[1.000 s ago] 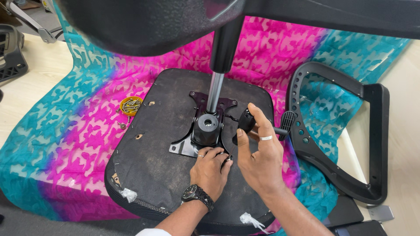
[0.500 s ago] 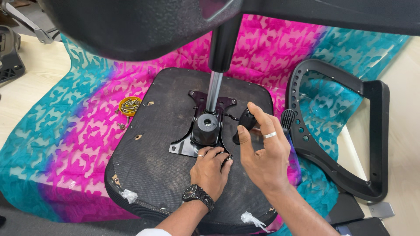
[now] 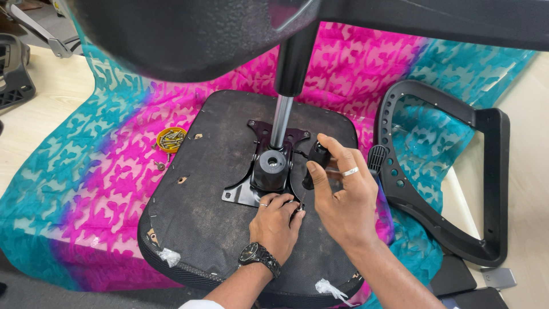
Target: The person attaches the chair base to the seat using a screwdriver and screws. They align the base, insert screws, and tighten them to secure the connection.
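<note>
Little has moved: the right hand (image 3: pixel 343 197) still grips the black screwdriver handle (image 3: pixel 316 163) closed, while the left hand (image 3: pixel 276 220) presses fingertips at the black metal mechanism plate (image 3: pixel 269 166).

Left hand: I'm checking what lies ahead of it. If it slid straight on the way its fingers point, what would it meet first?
The left hand lies flat on the seat underside, fingers aimed up the picture. It would probably meet the black mechanism hub on the metal plate first; depth is unclear.
</note>
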